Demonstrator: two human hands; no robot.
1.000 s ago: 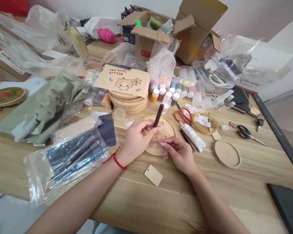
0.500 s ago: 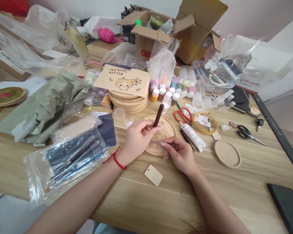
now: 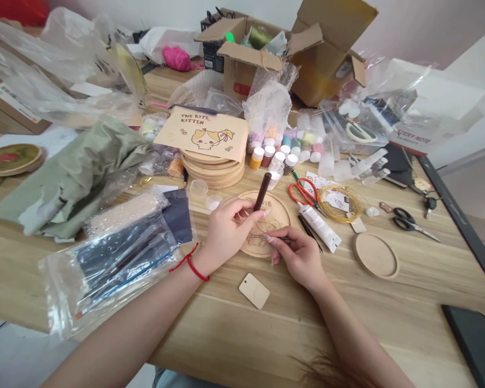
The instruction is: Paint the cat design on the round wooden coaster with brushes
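My left hand (image 3: 231, 223), with a red cord bracelet on its wrist, is closed around a dark brown round-handled tool (image 3: 262, 192). The handle stands nearly upright, and its lower end is hidden by my fingers. My right hand (image 3: 299, 256) pinches a slim dark tool (image 3: 283, 238), its tip close to my left fingers; its exact kind I cannot make out. Beneath both hands lies a round wooden plaque (image 3: 282, 211) with a raised rim and a line drawing and lettering on its face. A small wooden tag (image 3: 254, 291) with a hole rests nearer to me.
Behind the plaque stand stacked wooden discs (image 3: 214, 175) under a kitten drawing (image 3: 204, 132), beside small paint jars (image 3: 257, 158). To the right are red-handled scissors (image 3: 303, 191), a wire coil (image 3: 339, 203), a white tube (image 3: 320, 227) and a round tray (image 3: 375, 255). Brush packets (image 3: 125, 269) lie left.
Both hands and their tools keep practically the same pose. Some strands of hair now show at the bottom edge, near my right forearm.
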